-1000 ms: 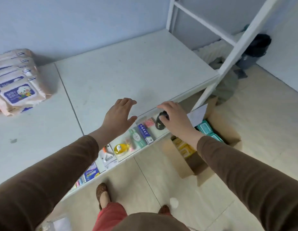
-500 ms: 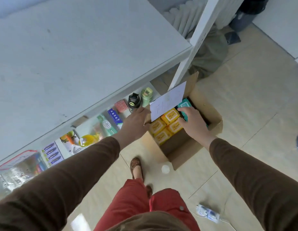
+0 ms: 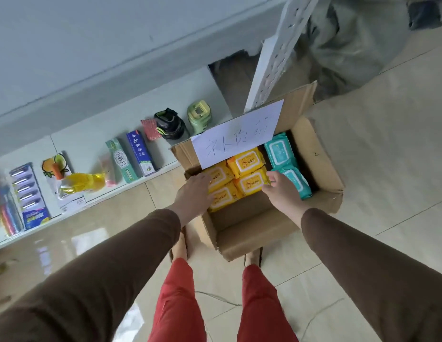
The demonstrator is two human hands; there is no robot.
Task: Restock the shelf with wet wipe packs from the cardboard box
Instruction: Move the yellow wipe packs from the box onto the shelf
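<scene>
both hands reach into the box [image 3: 321, 166]: left hand [image 3: 196, 193] flat and open on yellow packs [image 3: 244, 175] labelled "wipes", right hand [image 3: 283, 191] open at their edge; long axes run left-right.

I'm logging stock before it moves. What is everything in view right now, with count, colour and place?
cardboard box: one, brown, open on the floor by the shelf post
paper sign: one, white, handwritten, on the box's far flap
yellow wipe packs: four visible, left part of the box
teal wipe packs: two, right part of the box
toothpaste boxes: two, green and blue, low shelf
bottles: two, black and pale green, low shelf
yellow bottle: one, lying on the low shelf
left hand: on the yellow packs, not gripping
right hand: at the seam between yellow and teal packs, fingers open
</scene>
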